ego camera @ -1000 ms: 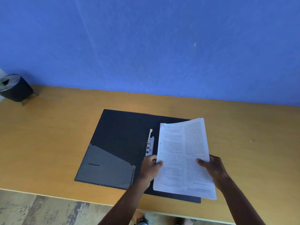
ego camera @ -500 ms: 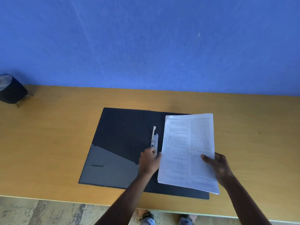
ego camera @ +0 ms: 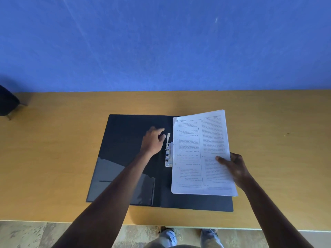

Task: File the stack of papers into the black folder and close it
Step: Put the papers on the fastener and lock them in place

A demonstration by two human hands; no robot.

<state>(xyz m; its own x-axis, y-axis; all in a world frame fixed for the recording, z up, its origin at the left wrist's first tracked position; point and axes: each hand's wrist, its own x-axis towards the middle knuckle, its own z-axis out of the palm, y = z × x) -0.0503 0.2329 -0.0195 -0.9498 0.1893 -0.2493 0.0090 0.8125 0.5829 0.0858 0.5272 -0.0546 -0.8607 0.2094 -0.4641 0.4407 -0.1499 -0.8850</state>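
The black folder [ego camera: 129, 129] lies open flat on the wooden table. A metal clip [ego camera: 168, 151] runs along its spine, its lever raised. The stack of printed papers [ego camera: 197, 154] rests over the folder's right half, its left edge beside the clip. My right hand [ego camera: 234, 169] grips the stack at its right edge, thumb on top. My left hand [ego camera: 154, 142] hovers over the left cover just left of the clip's lever, fingers loosely apart, holding nothing. A clear pocket [ego camera: 114, 183] sits on the lower left cover.
The wooden table [ego camera: 53, 149] runs wall to wall in front of a blue wall [ego camera: 161, 42]. A dark round object [ego camera: 7, 102] on legs stands at the far left. The table's front edge is close to my feet [ego camera: 168, 237].
My left hand let go of the papers' left edge and moved up to the clip's lever. The stack has settled further onto the right half of the folder.
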